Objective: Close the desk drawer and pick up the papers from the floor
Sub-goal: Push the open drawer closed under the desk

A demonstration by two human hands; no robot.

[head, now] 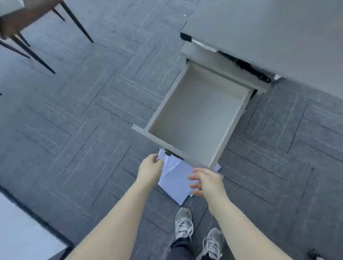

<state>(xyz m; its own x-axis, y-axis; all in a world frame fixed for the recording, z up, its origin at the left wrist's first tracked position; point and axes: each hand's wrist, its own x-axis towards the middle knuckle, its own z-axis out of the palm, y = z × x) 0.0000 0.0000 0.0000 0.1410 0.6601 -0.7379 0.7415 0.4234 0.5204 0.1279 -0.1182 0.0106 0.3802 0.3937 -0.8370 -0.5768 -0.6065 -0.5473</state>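
A grey desk drawer [198,115] stands pulled far out from under the desk [271,21], and its inside is bare. White papers [176,181] lie on the carpet below the drawer's front panel, partly hidden by it. My left hand [151,169] reaches down at the papers' upper left corner, fingers curled near the drawer's dark handle. My right hand [204,181] hovers over the papers' right side with fingers spread. Whether either hand touches the papers or the drawer front is unclear.
Grey carpet tiles cover the floor. A chair with thin black legs [33,34] stands at the far left. A white table edge with a black rim [29,225] is at the near left. My two grey shoes [196,231] stand just behind the papers.
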